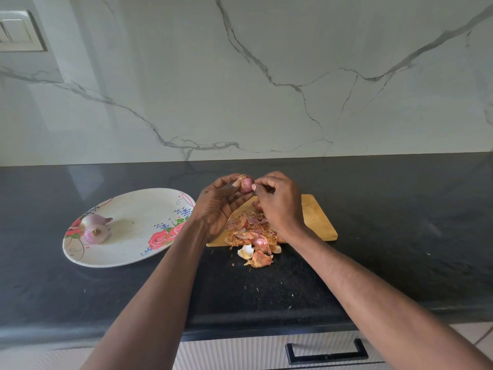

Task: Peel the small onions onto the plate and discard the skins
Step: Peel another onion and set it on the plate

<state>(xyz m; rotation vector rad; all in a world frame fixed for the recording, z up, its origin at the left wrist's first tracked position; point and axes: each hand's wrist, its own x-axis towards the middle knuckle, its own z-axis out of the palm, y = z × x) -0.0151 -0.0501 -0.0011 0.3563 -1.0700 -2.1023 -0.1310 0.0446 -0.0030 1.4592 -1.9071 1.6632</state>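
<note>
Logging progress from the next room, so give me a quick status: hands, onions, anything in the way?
Left hand holds onion; right hand pinches its skin. Two peeled onions on plate. Skins piled on board.

Oval floral-print plate [128, 228] sits left of rectangular wooden cutting board [318, 217] on black stone counter [400, 236]. Two peeled small purple onions [94, 228] on plate's left part. Heap of papery onion skins [250, 233] on board's near-left edge, spilling onto counter. Marble-veined wall [240, 76] behind.

Head view looks down, seemingly close, at countertop [373, 222].
</note>
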